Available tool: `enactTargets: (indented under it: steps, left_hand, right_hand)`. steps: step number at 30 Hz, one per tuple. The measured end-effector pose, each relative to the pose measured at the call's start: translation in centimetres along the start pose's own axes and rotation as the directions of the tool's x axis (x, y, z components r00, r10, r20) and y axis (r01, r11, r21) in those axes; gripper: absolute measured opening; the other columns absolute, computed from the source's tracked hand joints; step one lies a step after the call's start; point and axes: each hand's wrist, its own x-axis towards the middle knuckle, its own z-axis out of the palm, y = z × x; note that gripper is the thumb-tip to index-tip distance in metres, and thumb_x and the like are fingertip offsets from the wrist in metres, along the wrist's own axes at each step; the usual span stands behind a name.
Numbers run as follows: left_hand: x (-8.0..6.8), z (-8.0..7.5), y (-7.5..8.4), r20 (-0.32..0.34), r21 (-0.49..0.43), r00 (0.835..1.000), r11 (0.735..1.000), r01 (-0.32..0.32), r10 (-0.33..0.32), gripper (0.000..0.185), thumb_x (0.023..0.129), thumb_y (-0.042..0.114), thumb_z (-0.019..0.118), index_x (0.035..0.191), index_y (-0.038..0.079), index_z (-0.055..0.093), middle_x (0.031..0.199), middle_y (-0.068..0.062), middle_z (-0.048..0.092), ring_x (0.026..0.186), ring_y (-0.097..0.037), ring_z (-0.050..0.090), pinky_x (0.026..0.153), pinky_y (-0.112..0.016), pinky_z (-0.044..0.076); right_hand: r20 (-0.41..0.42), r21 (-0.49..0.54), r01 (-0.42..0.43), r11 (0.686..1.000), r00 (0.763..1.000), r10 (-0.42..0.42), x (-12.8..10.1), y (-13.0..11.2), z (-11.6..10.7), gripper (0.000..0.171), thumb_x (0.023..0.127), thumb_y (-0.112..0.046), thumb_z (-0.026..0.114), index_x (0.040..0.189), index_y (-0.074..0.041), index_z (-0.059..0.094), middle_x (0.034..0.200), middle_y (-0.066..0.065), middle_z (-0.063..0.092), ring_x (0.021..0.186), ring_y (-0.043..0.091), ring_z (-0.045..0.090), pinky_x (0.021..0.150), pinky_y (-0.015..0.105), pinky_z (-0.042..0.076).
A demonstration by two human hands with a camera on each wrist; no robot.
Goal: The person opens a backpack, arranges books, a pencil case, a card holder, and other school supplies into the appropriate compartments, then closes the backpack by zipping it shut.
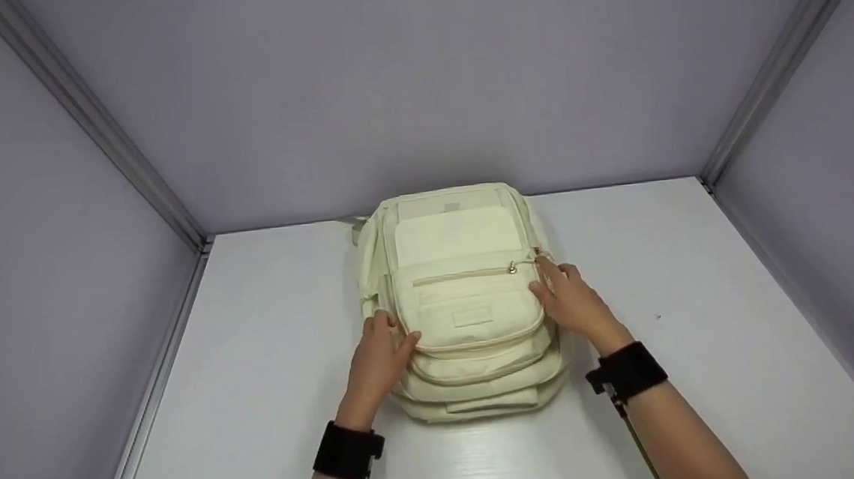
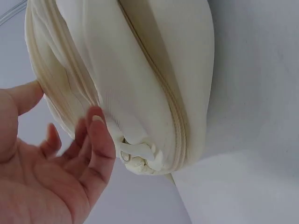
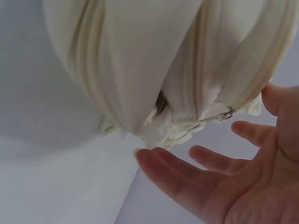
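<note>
A cream backpack (image 1: 468, 289) lies on its back on the white table, its front pockets and zippers facing up. At its left side is my left hand (image 1: 379, 359), the thumb touching the edge of the front pocket and the fingers loosely bent against the side. In the left wrist view that thumb (image 2: 29, 95) rests on the seam. My right hand (image 1: 578, 304) is at the right side, near a zipper pull (image 1: 537, 250). The right wrist view shows its thumb (image 3: 273, 98) on the bag's edge and the other fingers (image 3: 173, 177) extended beside the side straps.
The white table (image 1: 271, 370) stretches out around the bag. Behind it stands a pale wall (image 1: 431, 81), with side panels joined by metal posts at both corners. A tiny speck (image 1: 658, 316) lies to the right. Black bands (image 1: 348, 452) circle both wrists.
</note>
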Motion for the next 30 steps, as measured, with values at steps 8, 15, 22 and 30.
enactTargets:
  steps: [8, 15, 22, 30]
  left_hand:
    - [-1.5, 0.8, 0.8, 0.077, -0.06, 0.984, 0.984, 0.165, -0.16, 0.073, 0.098, 0.052, 0.052, 0.157, 0.02, 0.024, 0.149, -0.031, 0.029, 0.129, -0.052, 0.039, 0.1, -0.061, 0.036]
    - [-1.2, 1.4, 0.4, 0.145, -0.077, 0.979, 0.985, 0.156, -0.144, 0.074, 0.1, 0.053, 0.047, 0.159, 0.022, 0.015, 0.152, -0.034, 0.023, 0.134, -0.054, 0.031, 0.104, -0.064, 0.031]
    - [0.1, 1.4, -0.5, 0.162, -0.103, 0.979, 0.984, 0.143, -0.125, 0.074, 0.1, 0.055, 0.045, 0.159, 0.026, 0.012, 0.154, -0.031, 0.022, 0.136, -0.052, 0.028, 0.106, -0.064, 0.027]
    - [1.5, 1.3, -0.9, 0.17, -0.117, 0.977, 0.982, 0.149, -0.128, 0.074, 0.099, 0.057, 0.044, 0.159, 0.027, 0.012, 0.155, -0.028, 0.022, 0.139, -0.048, 0.026, 0.108, -0.063, 0.025]
  right_hand:
    - [0.106, 0.077, -0.037, 0.996, 0.994, 0.029, -3.7, -1.2, 1.0, 0.069, 0.105, -0.045, 0.041, 0.158, -0.012, 0.013, 0.147, 0.036, 0.031, 0.131, 0.052, 0.036, 0.102, 0.064, 0.032]
    - [0.086, 0.093, -0.056, 0.994, 0.995, 0.048, -4.1, -1.5, 2.0, 0.067, 0.105, -0.04, 0.045, 0.158, -0.014, 0.015, 0.145, 0.028, 0.041, 0.129, 0.046, 0.043, 0.102, 0.06, 0.035]
    - [0.062, 0.072, -0.081, 0.994, 0.995, 0.076, -3.3, -1.7, 2.3, 0.066, 0.104, -0.04, 0.047, 0.158, -0.014, 0.018, 0.116, 0.023, 0.06, 0.105, 0.039, 0.059, 0.092, 0.055, 0.043]
    - [0.06, 0.071, -0.084, 0.994, 0.995, 0.079, -2.2, -1.7, 2.3, 0.066, 0.104, -0.039, 0.047, 0.157, -0.012, 0.019, 0.106, 0.02, 0.062, 0.102, 0.037, 0.06, 0.089, 0.055, 0.045]
